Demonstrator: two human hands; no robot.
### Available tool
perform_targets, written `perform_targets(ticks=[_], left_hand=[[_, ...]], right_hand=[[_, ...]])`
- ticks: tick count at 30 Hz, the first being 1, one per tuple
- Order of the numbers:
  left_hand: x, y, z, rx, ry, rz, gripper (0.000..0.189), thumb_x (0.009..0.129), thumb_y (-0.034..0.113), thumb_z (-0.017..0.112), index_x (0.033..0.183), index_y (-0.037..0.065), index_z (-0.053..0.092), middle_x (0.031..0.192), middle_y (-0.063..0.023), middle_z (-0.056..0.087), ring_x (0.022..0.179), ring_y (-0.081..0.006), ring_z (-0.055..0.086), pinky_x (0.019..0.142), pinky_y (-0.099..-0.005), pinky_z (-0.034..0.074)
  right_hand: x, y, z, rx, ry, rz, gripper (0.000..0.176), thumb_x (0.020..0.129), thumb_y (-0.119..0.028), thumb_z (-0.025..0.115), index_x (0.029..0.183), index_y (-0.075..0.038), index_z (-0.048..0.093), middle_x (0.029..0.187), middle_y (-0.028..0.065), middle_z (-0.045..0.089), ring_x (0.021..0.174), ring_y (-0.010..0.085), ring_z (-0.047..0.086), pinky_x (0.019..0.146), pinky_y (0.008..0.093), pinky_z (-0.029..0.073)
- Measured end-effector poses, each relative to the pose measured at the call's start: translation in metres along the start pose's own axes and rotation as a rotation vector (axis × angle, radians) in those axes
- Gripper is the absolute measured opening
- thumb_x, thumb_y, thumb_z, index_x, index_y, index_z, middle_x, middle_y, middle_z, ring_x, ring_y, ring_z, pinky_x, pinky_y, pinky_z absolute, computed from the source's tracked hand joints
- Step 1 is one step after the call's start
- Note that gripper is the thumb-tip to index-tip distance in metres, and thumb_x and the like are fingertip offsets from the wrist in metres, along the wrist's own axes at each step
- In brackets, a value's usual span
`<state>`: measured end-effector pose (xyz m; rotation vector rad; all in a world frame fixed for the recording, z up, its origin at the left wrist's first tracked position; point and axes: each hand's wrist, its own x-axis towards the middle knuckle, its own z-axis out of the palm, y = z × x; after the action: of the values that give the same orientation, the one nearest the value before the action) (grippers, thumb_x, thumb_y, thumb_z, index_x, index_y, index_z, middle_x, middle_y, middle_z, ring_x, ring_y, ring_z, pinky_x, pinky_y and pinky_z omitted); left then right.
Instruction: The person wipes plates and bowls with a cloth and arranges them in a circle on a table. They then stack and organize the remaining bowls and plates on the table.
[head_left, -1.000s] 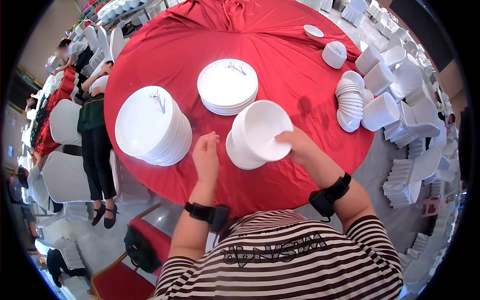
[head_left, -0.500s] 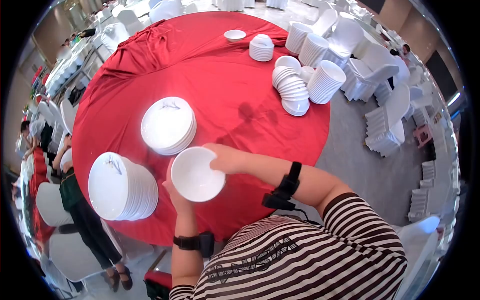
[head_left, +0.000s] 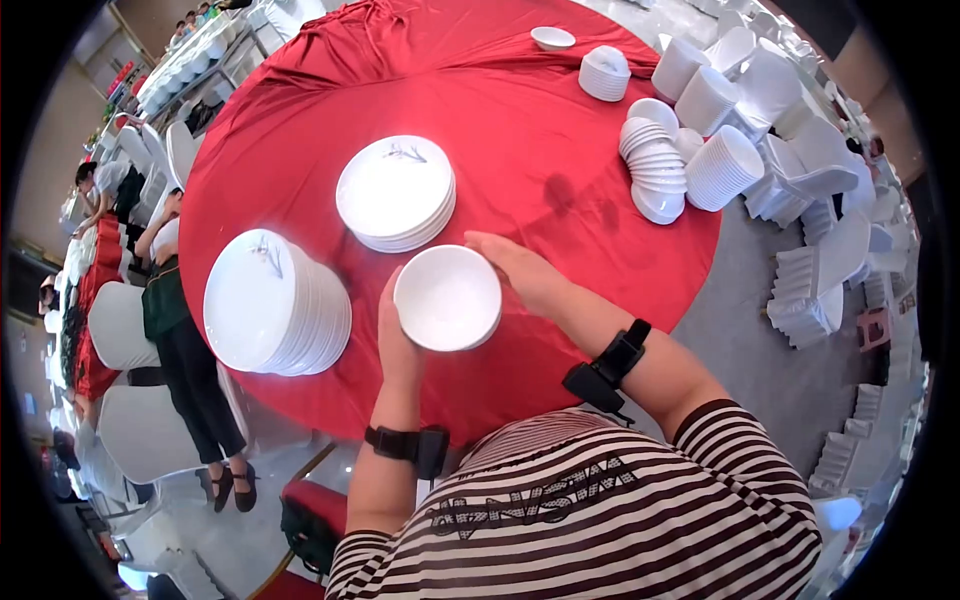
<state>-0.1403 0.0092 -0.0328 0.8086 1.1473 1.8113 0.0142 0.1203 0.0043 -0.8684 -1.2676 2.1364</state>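
Shirt: black-and-white striped top (head_left: 590, 500), dark lettering across it.
Forearms: black band with a small box on each, left band (head_left: 432, 452) and right band (head_left: 600, 375).
Left hand: left hand (head_left: 397, 338) cupped along the left wall of the white bowl (head_left: 447, 298); fingers partly hidden, cannot tell how firmly they hold.
Right hand: right hand (head_left: 522, 268) at the bowl's upper right, fingers stretched out and loosely curved beside the rim; contact unclear.
Bowl: between both hands, mouth facing up toward the wearer; whether it rests on the cloth, cannot tell.
Cloth: red tablecloth (head_left: 520, 130), gathered in folds at the far left.
Plates: taller stack (head_left: 255, 305) at left, shorter stack (head_left: 395, 190) just beyond the bowl; floral print on both top plates.
Far right: toppled row of bowls (head_left: 655, 170), upright stack (head_left: 722, 170) beside it.
Far edge: small bowl stack (head_left: 604, 75), lone shallow bowl (head_left: 552, 39).
Left, past the table: person in dark trousers (head_left: 195, 400) among white-covered chairs (head_left: 150, 430).
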Motion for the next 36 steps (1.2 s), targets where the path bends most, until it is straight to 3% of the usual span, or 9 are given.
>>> perform_targets(ticks=[6,9,14,20,22,24,29,33,36], left_hand=[[0.0,-0.034,-0.027,-0.045,0.01,-0.117,0.045,0.098,0.029,0.022,0.127,0.0,0.041,0.124,-0.0104,0.049,0.114,-0.02,0.047,0.1,-0.032,0.032],[-0.006,-0.04,-0.023,-0.165,0.103,-0.236,0.041,0.097,0.026,0.027,0.125,0.0,0.042,0.124,-0.01,0.05,0.111,-0.0204,0.049,0.098,-0.0314,0.034],[-0.009,-0.073,-0.033,-0.193,-0.009,-0.228,0.041,0.094,0.024,0.04,0.127,0.0,0.039,0.124,-0.0112,0.049,0.11,-0.0229,0.051,0.09,-0.0331,0.043],[-0.003,-0.02,-0.009,-0.474,0.047,-0.4,0.044,0.095,0.031,0.033,0.127,0.001,0.039,0.123,-0.0125,0.049,0.109,-0.0237,0.05,0.092,-0.0357,0.044],[-0.004,-0.027,-0.014,-0.185,0.026,-0.252,0.039,0.094,0.023,0.04,0.126,0.001,0.04,0.122,-0.0127,0.049,0.109,-0.023,0.05,0.093,-0.0352,0.042],[-0.01,-0.01,-0.002,0.838,-0.14,0.155,0.039,0.088,0.009,0.05,0.124,-0.001,0.04,0.122,-0.0129,0.048,0.107,-0.0214,0.05,0.092,-0.033,0.041],[-0.03,0.001,0.013,0.832,0.118,0.034,0.047,0.083,0.007,0.057,0.126,0.0,0.038,0.123,-0.0134,0.046,0.11,-0.0217,0.048,0.093,-0.0334,0.039],[-0.062,-0.003,0.012,-0.115,0.623,-0.219,0.043,0.09,0.018,0.045,0.13,0.004,0.035,0.131,-0.0137,0.038,0.117,-0.0265,0.043,0.09,-0.0381,0.041],[-0.095,-0.023,0.007,0.073,0.707,-0.194,0.043,0.09,0.023,0.046,0.127,0.004,0.038,0.118,-0.0124,0.048,0.102,-0.0231,0.052,0.081,-0.0332,0.046]], right_hand=[[0.007,0.041,-0.029,0.044,0.245,-0.07,0.05,0.094,-0.037,0.034,0.133,-0.005,0.035,0.137,0.0127,0.035,0.126,0.0224,0.032,0.104,0.035,0.026],[-0.004,0.057,-0.032,0.254,0.369,0.26,0.053,0.093,-0.043,0.036,0.132,-0.009,0.036,0.138,0.0114,0.034,0.127,0.0234,0.029,0.104,0.0439,0.023],[-0.016,0.07,-0.019,0.391,0.083,0.401,0.054,0.091,-0.053,0.03,0.131,-0.018,0.039,0.138,0.0042,0.035,0.127,0.025,0.029,0.101,0.0551,0.02],[0.004,0.094,-0.031,0.229,-0.049,0.161,0.05,0.093,-0.047,0.031,0.131,-0.016,0.038,0.134,0.0043,0.04,0.117,0.019,0.041,0.095,0.0403,0.036],[-0.01,0.075,-0.028,0.184,-0.004,0.178,0.054,0.093,-0.045,0.032,0.137,-0.014,0.028,0.136,0.0059,0.036,0.12,0.0205,0.037,0.099,0.0407,0.031],[-0.017,0.067,-0.034,0.234,-0.01,0.189,0.054,0.093,-0.043,0.037,0.137,-0.014,0.029,0.137,0.0066,0.034,0.121,0.0216,0.036,0.099,0.0398,0.031],[-0.034,0.062,-0.089,0.103,0.059,0.27,0.047,0.089,-0.039,0.049,0.127,-0.011,0.044,0.128,0.0069,0.045,0.116,0.0203,0.042,0.095,0.0374,0.034],[-0.055,0.062,-0.17,0.179,0.102,0.161,0.023,0.087,-0.022,0.051,0.092,-0.003,0.062,0.086,0.0076,0.064,0.079,0.0167,0.061,0.075,0.028,0.046],[-0.085,0.046,-0.235,0.19,0.136,0.157,0.014,0.087,-0.014,0.051,0.089,-0.003,0.06,0.079,0.0059,0.062,0.073,0.0143,0.06,0.067,0.0266,0.049]])
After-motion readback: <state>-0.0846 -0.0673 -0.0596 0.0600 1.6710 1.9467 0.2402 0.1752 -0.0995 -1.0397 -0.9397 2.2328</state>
